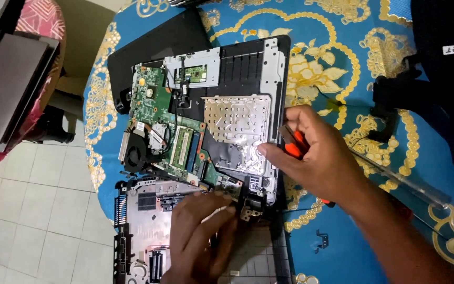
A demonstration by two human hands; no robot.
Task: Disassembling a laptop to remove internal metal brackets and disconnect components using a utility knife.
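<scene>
An opened laptop base (248, 63) lies on the blue table, showing its green motherboard (156, 105), a black fan (135, 150) and a silver perforated metal plate (235, 131). My right hand (316, 158) rests at the base's right edge, closed around an orange-handled screwdriver (292, 144), with the thumb touching the plate's lower right corner. My left hand (200, 236) lies below the base, its fingertips on the metal hinge bracket (248, 208) at the lower corner.
A removed black bottom cover (137, 221) lies under my left hand. Black bag straps (437, 105) occupy the right side. A small black bracket (321, 239) sits on the blue and gold tablecloth (342, 52). A grey lid (6, 84) rests on a chair at left.
</scene>
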